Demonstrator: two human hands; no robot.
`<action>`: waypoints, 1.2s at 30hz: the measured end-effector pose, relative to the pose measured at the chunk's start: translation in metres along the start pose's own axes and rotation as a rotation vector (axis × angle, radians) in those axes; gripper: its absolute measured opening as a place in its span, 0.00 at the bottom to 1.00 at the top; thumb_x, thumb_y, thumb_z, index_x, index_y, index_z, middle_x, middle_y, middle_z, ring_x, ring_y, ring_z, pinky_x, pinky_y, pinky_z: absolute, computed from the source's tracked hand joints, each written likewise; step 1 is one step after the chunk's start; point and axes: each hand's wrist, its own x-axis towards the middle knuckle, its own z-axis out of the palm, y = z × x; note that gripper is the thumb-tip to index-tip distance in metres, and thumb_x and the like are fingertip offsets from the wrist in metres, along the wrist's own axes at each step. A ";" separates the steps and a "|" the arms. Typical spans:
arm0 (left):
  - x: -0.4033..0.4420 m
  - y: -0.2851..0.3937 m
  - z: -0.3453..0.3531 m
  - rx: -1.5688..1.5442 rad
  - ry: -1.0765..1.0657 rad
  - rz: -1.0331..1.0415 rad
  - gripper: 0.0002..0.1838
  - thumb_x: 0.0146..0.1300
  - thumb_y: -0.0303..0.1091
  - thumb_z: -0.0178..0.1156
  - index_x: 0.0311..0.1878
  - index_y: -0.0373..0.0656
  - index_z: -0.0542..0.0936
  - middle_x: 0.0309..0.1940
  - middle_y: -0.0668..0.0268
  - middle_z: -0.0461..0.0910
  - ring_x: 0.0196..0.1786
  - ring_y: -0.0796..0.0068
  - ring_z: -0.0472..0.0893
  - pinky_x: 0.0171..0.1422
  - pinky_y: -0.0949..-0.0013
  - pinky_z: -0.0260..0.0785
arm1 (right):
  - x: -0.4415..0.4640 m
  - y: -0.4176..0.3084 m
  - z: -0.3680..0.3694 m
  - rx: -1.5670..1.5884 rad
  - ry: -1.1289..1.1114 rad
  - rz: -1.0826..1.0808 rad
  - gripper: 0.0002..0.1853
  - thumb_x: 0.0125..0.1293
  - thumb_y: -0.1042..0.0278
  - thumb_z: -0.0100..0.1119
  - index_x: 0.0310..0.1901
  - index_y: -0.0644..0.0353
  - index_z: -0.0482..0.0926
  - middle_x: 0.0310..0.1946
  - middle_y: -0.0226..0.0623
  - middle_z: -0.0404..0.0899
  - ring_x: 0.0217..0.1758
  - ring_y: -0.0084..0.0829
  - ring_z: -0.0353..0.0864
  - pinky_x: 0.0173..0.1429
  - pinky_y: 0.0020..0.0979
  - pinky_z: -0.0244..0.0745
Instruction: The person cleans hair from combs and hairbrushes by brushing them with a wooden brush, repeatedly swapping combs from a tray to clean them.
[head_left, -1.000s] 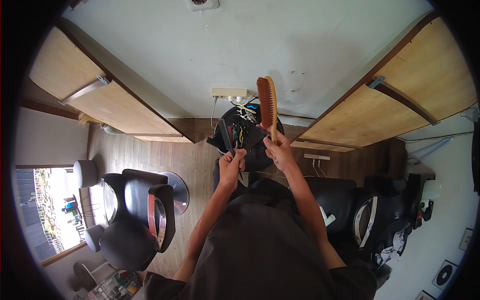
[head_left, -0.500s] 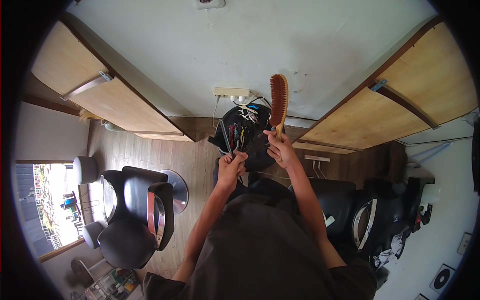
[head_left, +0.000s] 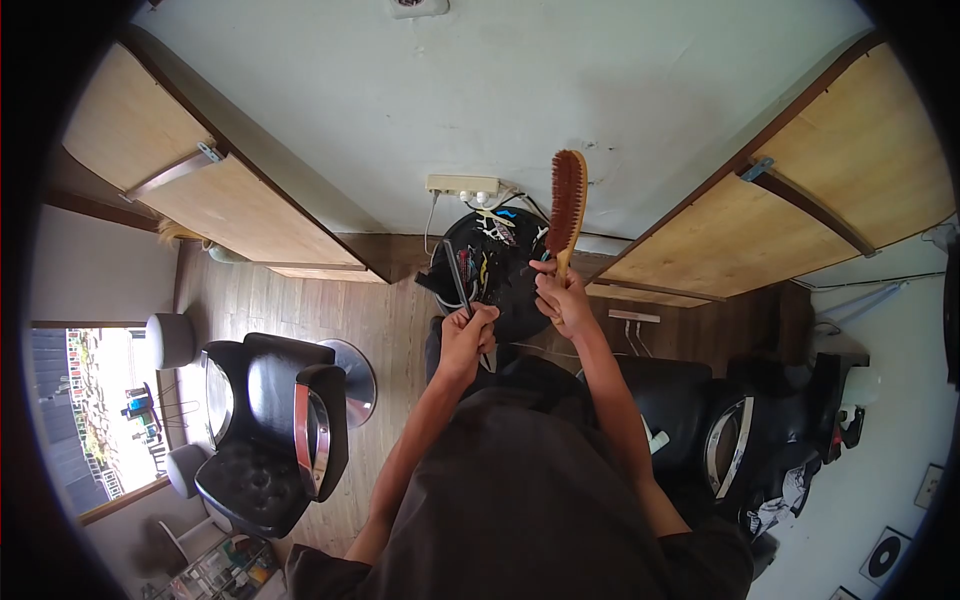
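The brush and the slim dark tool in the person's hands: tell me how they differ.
The brush is two-toned, reddish-brown and tan; the slim dark tool looks dark grey. The brush is broader than the slim dark tool. The right hand grips the brush, the left hand the slim dark tool. Both are held pointing up the picture.

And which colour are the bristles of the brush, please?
The bristles are reddish brown, seen best in the head view.

Brush (head_left: 568, 207) seen backed in smooth wood; bristles (head_left: 565, 190) noted rough. Comb (head_left: 457, 275) read as smooth plastic, faintly shiny. Chair upholstery (head_left: 280, 378) seen glossy, leather-like; its armrest (head_left: 321, 445) faced in polished metal. Wall (head_left: 480, 100) painted, scuffed in spots. Floor (head_left: 400, 345) laid in wood-grained planks. Shirt (head_left: 530, 490) noted as matt cloth.
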 end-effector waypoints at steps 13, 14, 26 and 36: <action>-0.008 -0.001 -0.031 0.382 0.043 0.029 0.05 0.72 0.28 0.68 0.38 0.40 0.85 0.21 0.80 0.73 0.23 0.91 0.67 0.28 0.76 0.55 | -0.020 -0.001 0.006 -0.234 0.147 0.155 0.14 0.71 0.67 0.73 0.54 0.62 0.85 0.20 0.16 0.65 0.16 0.10 0.56 0.20 0.21 0.50; -0.010 -0.003 -0.036 0.380 0.052 0.024 0.05 0.72 0.28 0.68 0.38 0.40 0.85 0.21 0.80 0.73 0.23 0.91 0.67 0.28 0.76 0.55 | -0.024 0.002 0.004 -0.371 0.160 0.193 0.16 0.69 0.66 0.76 0.54 0.63 0.85 0.21 0.17 0.67 0.16 0.11 0.59 0.20 0.21 0.51; 0.006 -0.039 -0.178 0.612 0.204 0.067 0.16 0.79 0.40 0.60 0.49 0.35 0.88 0.27 0.72 0.82 0.30 0.85 0.75 0.36 0.75 0.65 | 0.002 0.071 -0.008 -0.644 0.620 0.020 0.20 0.62 0.60 0.83 0.48 0.65 0.87 0.24 0.22 0.77 0.19 0.13 0.67 0.23 0.24 0.60; -0.029 0.002 -0.267 0.678 0.205 -0.118 0.16 0.81 0.41 0.56 0.56 0.41 0.86 0.26 0.75 0.78 0.24 0.89 0.67 0.27 0.78 0.58 | 0.073 0.215 -0.029 -1.247 0.670 -0.232 0.14 0.65 0.63 0.77 0.46 0.63 0.89 0.34 0.48 0.89 0.38 0.47 0.91 0.42 0.39 0.81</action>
